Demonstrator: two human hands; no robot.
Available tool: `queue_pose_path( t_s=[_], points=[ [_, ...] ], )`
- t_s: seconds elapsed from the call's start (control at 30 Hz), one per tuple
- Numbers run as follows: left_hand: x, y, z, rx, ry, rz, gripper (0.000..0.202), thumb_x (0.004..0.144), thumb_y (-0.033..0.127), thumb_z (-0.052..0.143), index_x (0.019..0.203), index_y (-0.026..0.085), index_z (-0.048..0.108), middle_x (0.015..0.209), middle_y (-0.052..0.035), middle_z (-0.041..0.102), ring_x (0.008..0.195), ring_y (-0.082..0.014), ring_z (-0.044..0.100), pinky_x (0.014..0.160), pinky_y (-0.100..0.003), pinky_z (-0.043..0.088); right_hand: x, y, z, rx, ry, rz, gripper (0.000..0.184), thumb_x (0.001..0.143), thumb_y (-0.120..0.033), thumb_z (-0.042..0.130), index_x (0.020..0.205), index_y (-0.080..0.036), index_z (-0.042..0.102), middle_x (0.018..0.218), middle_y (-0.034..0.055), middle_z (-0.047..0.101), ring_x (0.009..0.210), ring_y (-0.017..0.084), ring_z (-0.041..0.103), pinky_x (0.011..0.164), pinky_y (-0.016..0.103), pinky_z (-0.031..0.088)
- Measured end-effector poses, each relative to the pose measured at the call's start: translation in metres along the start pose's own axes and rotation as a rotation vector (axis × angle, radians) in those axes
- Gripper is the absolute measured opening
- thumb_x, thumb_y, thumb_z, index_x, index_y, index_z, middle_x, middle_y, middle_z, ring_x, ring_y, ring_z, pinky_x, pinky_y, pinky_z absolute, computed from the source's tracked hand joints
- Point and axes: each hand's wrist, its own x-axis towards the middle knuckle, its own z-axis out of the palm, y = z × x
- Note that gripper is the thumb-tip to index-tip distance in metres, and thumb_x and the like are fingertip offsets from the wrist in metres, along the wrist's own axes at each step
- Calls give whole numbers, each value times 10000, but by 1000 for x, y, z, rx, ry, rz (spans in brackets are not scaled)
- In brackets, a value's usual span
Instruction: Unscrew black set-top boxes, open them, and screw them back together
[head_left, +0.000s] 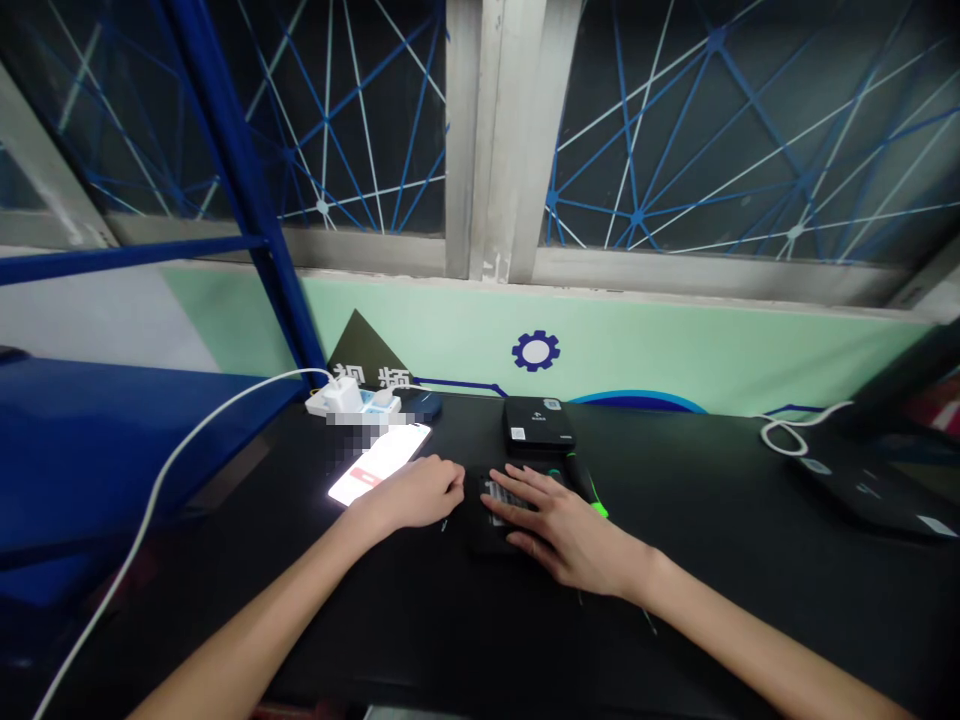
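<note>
My right hand [562,525] lies with its fingers spread across a flat black box-shaped device [486,538] bearing a printed label. The hand covers much of that device. To its left, my left hand [427,490] rests with curled fingers beside the device; anything inside them is hidden. Under and behind the left wrist, a phone [382,460] with a bright screen lies on the black table. A screwdriver with a black and bright green handle [586,487] sits just beyond my right hand. Farther back is a second flat black box [538,424] with small white stickers.
A white power strip [356,402] with plugs stands at the back left, its white cable [169,465] curving down the left side. Near it is a small dark rounded object [424,404]. Another black box [874,493] and a white cable loop [784,435] lie right. A blue metal frame [240,180] rises left.
</note>
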Motion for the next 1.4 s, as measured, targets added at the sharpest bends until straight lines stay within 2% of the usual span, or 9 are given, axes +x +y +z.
queue_pose_path(
  t_s=[0.27, 0.43, 0.5, 0.6, 0.7, 0.8, 1.03, 1.2, 1.4],
  points=[
    [1, -3, -7, -44, 41, -30, 245, 924, 284, 406, 719, 215, 521, 686, -7, 584, 620, -171, 551, 542, -275, 307, -2, 2, 4, 71, 26, 4, 500, 1019, -364, 440, 1508, -268, 404, 1604, 64, 316, 1483, 282, 260, 1212, 513, 250],
    [1, -5, -9, -78, 32, -36, 233, 915, 274, 413, 717, 211, 518, 679, 2, 565, 578, -151, 523, 513, -270, 284, 0, 9, 1, 108, 111, 31, 470, 988, -389, 499, 1446, -286, 492, 1554, 60, 410, 1410, 290, 399, 1152, 483, 368],
    [1, -7, -8, -80, 24, -32, 244, 918, 286, 416, 708, 210, 512, 664, 5, 551, 566, -149, 509, 516, -273, 282, -1, 15, -7, 67, 228, 87, 375, 993, -351, 478, 1343, -267, 586, 1431, 80, 546, 1301, 277, 509, 1078, 459, 438],
    [2, -9, -7, -83, 14, -22, 255, 917, 285, 409, 688, 211, 493, 643, 11, 529, 545, -144, 482, 512, -279, 272, -5, 26, -23, -51, 385, 273, 257, 988, -331, 455, 1064, -229, 679, 1067, 84, 707, 999, 253, 636, 843, 389, 517],
    [2, -10, -6, -83, 19, -17, 281, 930, 294, 384, 675, 213, 469, 635, 15, 523, 532, -142, 468, 509, -282, 272, -11, 38, -36, -199, 351, 496, 251, 942, -338, 490, 760, -226, 621, 761, 38, 680, 686, 208, 619, 597, 319, 424],
    [2, -9, -5, -69, 26, -18, 297, 936, 313, 385, 668, 213, 465, 631, 10, 528, 548, -149, 489, 526, -284, 294, -16, 48, -41, -233, 231, 636, 292, 880, -360, 541, 623, -224, 538, 601, 4, 612, 555, 180, 560, 521, 290, 313],
    [5, -6, -4, -21, 14, -61, 294, 938, 327, 387, 695, 218, 512, 658, -13, 571, 581, -177, 544, 518, -285, 297, -21, 59, -35, -304, 118, 754, 279, 830, -450, 590, 696, -225, 495, 624, 23, 598, 579, 208, 588, 497, 282, 249],
    [6, -3, -4, -21, 37, -89, 286, 935, 316, 391, 687, 220, 496, 644, -3, 561, 571, -172, 527, 524, -285, 282, -23, 66, -31, -144, 66, 762, 377, 832, -569, 579, 717, -235, 448, 625, 25, 596, 572, 215, 579, 502, 288, 311],
    [8, -5, 0, -185, 89, -100, 266, 897, 301, 451, 647, 213, 458, 593, 20, 505, 509, -146, 449, 506, -285, 241, -22, 70, -25, 115, 114, 687, 210, 816, -373, 590, 787, -242, 429, 614, -34, 587, 545, 168, 550, 522, 271, 343]
  ],
)
